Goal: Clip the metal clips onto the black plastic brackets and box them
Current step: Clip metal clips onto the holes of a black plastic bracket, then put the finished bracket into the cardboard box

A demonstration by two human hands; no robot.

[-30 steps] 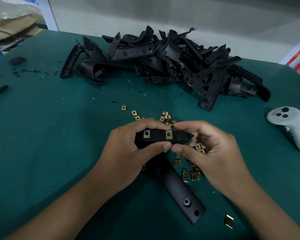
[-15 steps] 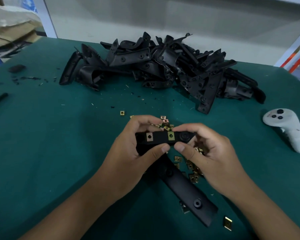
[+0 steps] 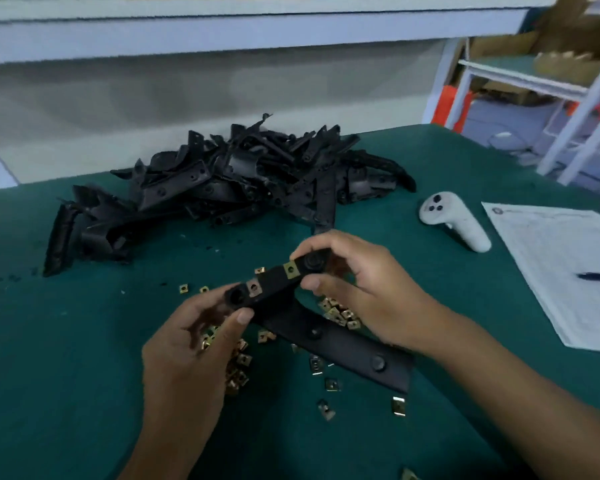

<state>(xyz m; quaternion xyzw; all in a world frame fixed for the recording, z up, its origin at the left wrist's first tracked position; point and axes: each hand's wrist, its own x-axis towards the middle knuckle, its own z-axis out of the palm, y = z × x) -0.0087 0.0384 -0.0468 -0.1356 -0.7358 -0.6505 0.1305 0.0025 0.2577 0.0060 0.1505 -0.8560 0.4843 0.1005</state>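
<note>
We saw a green surface (image 3: 66, 358) carrying a large heap of black brackets (image 3: 222, 188) toward its far edge. A sheet of paper (image 3: 561, 271) lay at the right edge, with a white controller (image 3: 454, 220) just beside it. Above the middle of the surface we held one bracket (image 3: 274, 285), with two metal clips (image 3: 290, 270) already seated on it. Our left hand (image 3: 187, 348) pinched its near end with its grip narrow; our right hand (image 3: 364, 289) curled round the far end. Loose clips (image 3: 238, 372) lay scattered beneath. We judged the bracket light and stiff, best held by its ends, away from the clips. The clips looked small and springy, easy to fumble.
</note>
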